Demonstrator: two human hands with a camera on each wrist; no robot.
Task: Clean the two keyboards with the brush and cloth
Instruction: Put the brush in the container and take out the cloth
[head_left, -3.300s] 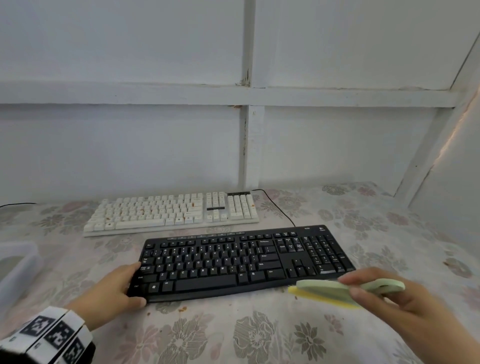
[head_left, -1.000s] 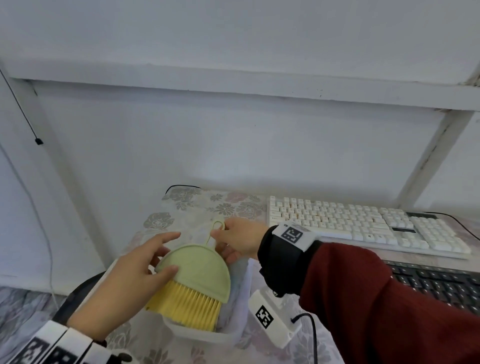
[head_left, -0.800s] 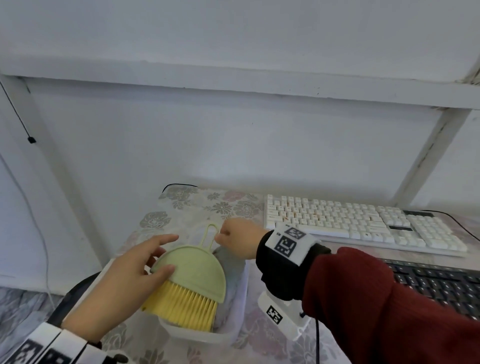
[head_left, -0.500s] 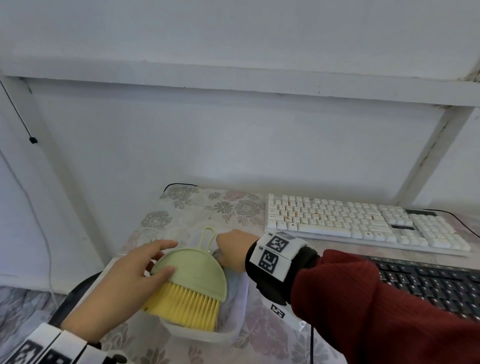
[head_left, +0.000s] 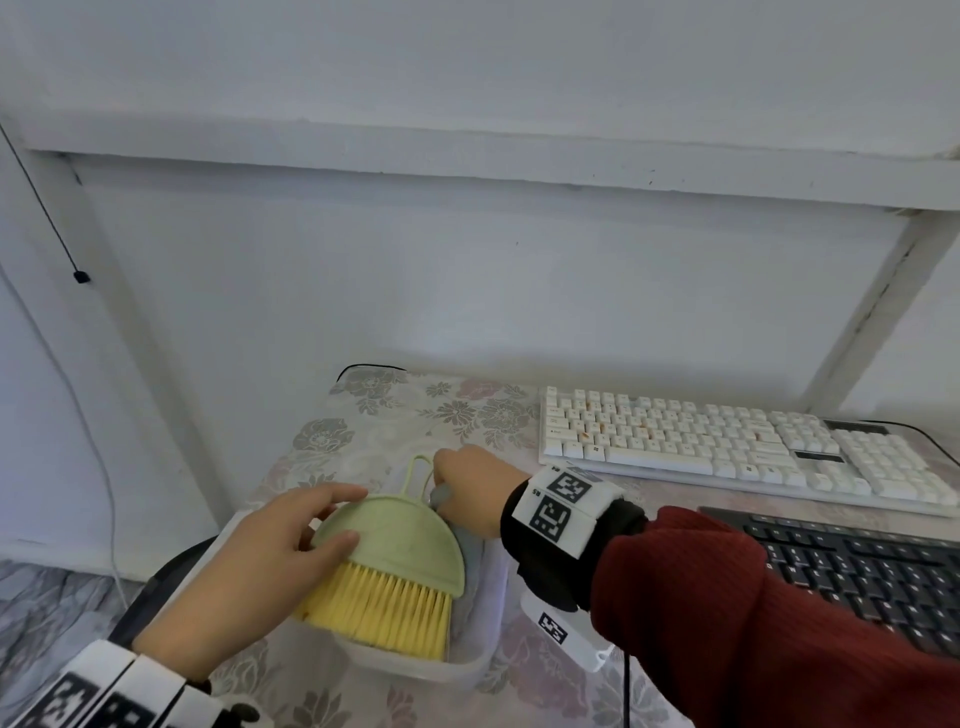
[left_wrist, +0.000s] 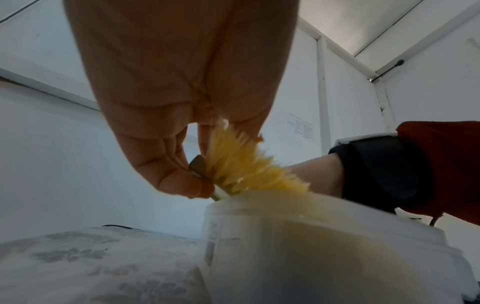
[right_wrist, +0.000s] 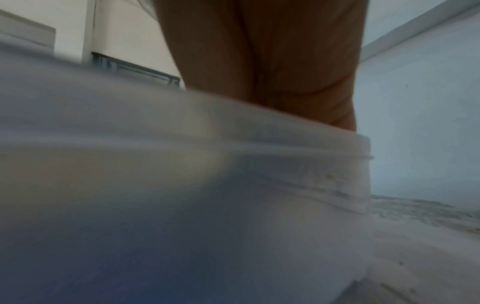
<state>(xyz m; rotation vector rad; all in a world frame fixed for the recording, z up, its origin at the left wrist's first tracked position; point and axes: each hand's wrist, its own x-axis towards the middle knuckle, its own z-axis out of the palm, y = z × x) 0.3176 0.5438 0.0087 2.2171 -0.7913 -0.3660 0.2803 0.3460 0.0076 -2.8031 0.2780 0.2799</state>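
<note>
A green brush (head_left: 400, 540) with yellow bristles (left_wrist: 249, 168) hangs tilted over a clear plastic tub (head_left: 415, 670). My left hand (head_left: 347, 515) grips its rounded back, thumb on top and fingers along the far edge. My right hand (head_left: 467, 483) reaches down into the tub just right of the brush, and its curled fingers pinch a grey cloth (head_left: 470, 564) lying under the brush. In the right wrist view the tub wall (right_wrist: 233, 164) hides those fingers. The white keyboard (head_left: 727, 447) and the black keyboard (head_left: 872, 566) lie to the right.
The tub stands at the left front of the table's floral cover (head_left: 395, 410), close to its left edge. A dark rounded object (head_left: 156, 587) sits below that edge. A white wall rises just behind the table, and a cable (head_left: 924, 436) runs from the white keyboard.
My right hand has let go of the brush's loop handle and dipped into the tub onto the cloth. My left hand still holds the brush, now slightly lower.
</note>
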